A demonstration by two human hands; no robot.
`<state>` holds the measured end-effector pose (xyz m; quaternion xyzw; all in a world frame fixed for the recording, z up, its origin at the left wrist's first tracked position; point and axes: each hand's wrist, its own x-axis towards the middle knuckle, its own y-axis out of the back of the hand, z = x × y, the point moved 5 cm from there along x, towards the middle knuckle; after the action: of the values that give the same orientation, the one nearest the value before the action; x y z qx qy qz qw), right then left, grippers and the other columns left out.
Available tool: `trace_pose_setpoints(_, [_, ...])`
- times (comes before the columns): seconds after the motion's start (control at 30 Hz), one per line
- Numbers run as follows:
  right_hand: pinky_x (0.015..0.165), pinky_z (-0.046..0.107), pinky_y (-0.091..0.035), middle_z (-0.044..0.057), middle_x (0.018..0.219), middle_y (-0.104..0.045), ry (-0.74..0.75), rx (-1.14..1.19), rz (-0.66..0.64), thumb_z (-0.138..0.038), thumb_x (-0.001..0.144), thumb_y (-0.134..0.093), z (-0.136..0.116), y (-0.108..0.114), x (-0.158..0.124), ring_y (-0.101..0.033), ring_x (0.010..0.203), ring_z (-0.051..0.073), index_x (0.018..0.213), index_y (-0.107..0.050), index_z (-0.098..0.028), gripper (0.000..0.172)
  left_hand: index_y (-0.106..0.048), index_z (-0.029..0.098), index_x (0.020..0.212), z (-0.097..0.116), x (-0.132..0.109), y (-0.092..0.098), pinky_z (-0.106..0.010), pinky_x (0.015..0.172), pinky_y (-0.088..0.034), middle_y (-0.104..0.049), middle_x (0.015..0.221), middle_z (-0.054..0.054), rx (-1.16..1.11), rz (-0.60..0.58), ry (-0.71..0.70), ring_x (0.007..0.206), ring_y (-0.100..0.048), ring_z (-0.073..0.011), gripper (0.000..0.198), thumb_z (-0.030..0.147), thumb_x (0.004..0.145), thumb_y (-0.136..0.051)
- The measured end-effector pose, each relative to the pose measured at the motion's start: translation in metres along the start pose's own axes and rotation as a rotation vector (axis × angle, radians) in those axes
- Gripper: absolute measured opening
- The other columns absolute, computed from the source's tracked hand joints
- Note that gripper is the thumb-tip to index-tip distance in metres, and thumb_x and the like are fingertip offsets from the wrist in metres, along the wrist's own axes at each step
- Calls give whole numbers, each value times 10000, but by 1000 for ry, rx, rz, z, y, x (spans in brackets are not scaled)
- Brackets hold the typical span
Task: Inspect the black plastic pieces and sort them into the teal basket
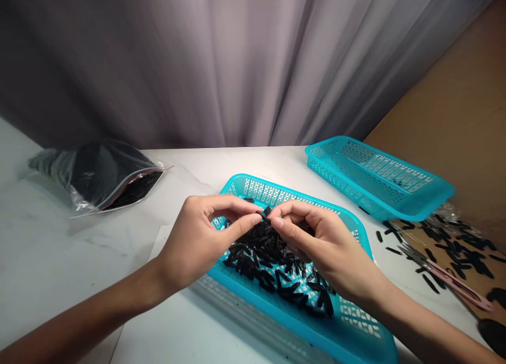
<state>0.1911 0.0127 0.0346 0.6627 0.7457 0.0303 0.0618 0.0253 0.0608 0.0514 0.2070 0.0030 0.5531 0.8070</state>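
Both hands are closed in a fingertip pinch above the basket: the left hand (201, 237) grips one end of a small black piece (263, 216) between thumb and index finger, and the right hand (324, 237) appears to pinch the opposite end. The gap between finger and thumb is only the thickness of the piece; the remaining fingers are curled behind. The piece is located over the pile of black pieces (256, 248) in the near turquoise basket (356, 348), which stands at the front of the worktop (47, 243). Handling: the piece is probably very light, and its thin, elongated form suggests moulded plastic or rubber; stiffness cannot be confirmed. The glossy surfaces in the pile suggest a somewhat slippery part. Breakage under light finger pressure seems unlikely; loss of grip is the greater risk. Take hold at the two ends, using the finger pads, and leave the middle exposed. An open bag (95, 174) of dark contents lies to the left, and pink-handled scissors (454, 282) lie to the right.
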Motion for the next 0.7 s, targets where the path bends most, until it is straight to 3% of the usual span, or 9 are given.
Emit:
trace_pose_setpoints(0.5, [419, 193, -222, -75, 570, -384, -27, 100, 19, -428, 920, -679, 2, 3, 0, -281, 507, 65, 880, -667, -180, 251, -805, 234, 845, 3, -1, 2, -105, 714, -568, -795, 832, 41, 27, -2, -30, 774, -744, -94, 58, 222, 816, -756])
trace_pose_setpoints(0.7, [419, 196, -221, -75, 565, -389, -29, 114, 17, -417, 930, -670, 2, 3, -1, -283, 501, 64, 885, -662, -182, 240, -805, 247, 847, 5, -2, 3, -132, 717, -555, -793, 843, 48, 38, -24, -108, 784, -733, -91, 95, 177, 825, -746])
